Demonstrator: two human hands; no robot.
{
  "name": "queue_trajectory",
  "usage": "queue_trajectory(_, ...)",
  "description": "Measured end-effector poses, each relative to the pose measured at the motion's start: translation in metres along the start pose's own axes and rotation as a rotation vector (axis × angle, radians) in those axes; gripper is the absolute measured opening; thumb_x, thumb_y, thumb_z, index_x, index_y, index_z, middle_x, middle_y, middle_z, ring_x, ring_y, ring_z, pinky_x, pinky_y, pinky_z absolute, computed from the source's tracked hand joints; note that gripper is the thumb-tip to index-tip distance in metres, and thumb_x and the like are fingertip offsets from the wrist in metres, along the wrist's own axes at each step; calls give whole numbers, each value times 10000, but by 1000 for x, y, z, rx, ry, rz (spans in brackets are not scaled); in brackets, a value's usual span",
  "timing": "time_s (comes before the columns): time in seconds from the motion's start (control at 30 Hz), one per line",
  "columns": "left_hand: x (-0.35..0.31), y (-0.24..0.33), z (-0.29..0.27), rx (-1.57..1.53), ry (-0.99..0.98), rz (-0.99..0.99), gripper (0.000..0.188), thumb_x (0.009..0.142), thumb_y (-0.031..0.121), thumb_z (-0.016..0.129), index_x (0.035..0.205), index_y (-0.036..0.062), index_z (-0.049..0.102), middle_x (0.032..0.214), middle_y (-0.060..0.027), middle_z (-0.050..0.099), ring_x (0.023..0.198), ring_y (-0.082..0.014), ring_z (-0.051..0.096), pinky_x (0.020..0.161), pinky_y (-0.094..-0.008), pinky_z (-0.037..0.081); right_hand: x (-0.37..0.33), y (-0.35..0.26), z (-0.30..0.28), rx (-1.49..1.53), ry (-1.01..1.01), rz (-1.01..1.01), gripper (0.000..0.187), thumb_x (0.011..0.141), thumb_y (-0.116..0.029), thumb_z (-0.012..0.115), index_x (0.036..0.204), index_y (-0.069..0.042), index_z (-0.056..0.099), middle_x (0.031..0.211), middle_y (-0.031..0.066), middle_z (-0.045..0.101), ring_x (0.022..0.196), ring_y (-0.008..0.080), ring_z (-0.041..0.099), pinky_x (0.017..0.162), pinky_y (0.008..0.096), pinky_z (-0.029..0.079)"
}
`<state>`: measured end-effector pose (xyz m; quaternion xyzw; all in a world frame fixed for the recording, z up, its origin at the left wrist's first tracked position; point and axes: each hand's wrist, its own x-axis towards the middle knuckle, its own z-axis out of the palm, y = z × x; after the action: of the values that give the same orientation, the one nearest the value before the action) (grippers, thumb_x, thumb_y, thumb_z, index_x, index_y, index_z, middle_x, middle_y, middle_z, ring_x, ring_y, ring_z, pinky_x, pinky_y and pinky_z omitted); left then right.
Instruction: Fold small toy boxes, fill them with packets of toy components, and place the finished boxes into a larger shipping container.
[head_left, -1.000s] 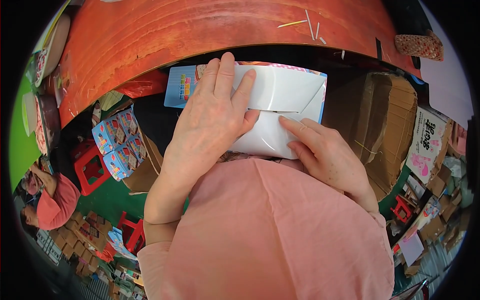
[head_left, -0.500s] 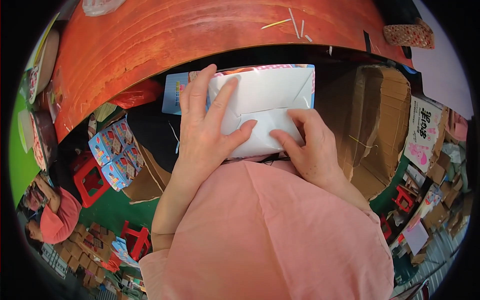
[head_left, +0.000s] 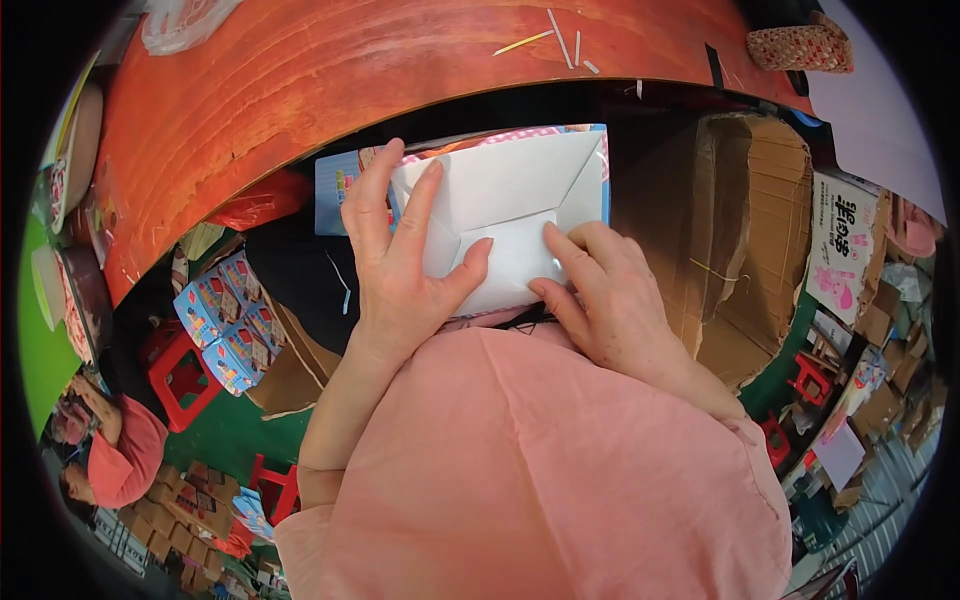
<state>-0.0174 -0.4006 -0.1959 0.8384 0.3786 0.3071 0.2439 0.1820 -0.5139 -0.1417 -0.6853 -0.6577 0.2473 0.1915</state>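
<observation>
A paper box (head_left: pixel 505 260) with slanted walls lies open before me, white inside, with blue print and pink checks on its outside. My left hand (head_left: pixel 405 245) spreads its fingers across the left wall. Its thumb reaches over the inside, and its longer fingers extend to the far left corner. Behind those fingers a blue printed panel (head_left: pixel 333 195) sticks out; whether it belongs to this box I cannot tell. My right hand (head_left: pixel 615 290) is curled over the near right side, with thumb and forefinger on the white bottom and the other fingers bent over the wall.
An orange-red table (head_left: pixel 380 75) curves across the far side, with thin paper strips on top. An open cardboard carton (head_left: pixel 750 250) stands at right. Printed blue boxes (head_left: pixel 235 320) lie at left beside a red stool (head_left: pixel 180 375). Another person (head_left: pixel 125 450) sits at far left.
My right hand has changed its grip, its forefinger now reaching down onto the white bottom. The box's inside looks more opened out. The whole view has shifted slightly.
</observation>
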Motion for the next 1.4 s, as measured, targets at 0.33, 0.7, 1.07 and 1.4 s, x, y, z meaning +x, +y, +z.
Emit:
queue_trajectory(0.33,2,-5,-13,2,-134,35,942,582,257,947,1422,54,573,1570,-266,369,1456,-491,344,1154,-586,318,16,30,34,-233,450,-109,707,825,-235,827,1424,-31,513,1478,258,435,1306,415,466,1054,507,342)
queue_trajectory(0.7,3,0,-15,-164,-305,-45,1163,498,357,996,1500,83,471,1655,-314,91,1531,-546,133,1202,-633,243,30,47,28,683,236,359,805,1006,-225,641,1595,20,150,1489,266,434,1372,325,470,1165,414,346)
queue_trajectory(1.07,2,-2,-15,-205,-317,-34,1084,560,366,968,1484,84,476,1651,-341,65,1534,-555,92,1225,-641,153,29,49,21,1057,174,392,964,878,-88,722,1643,-67,136,1436,175,499,1318,245,506,1117,377,406)
queue_trajectory(1.4,18,94,-68,-502,-106,192,995,727,375,884,1536,52,404,1656,-376,12,1545,-547,40,1213,-625,152,-32,-19,-116,951,438,316,958,715,-169,781,1557,48,380,1468,161,528,1357,257,524,1162,365,366)
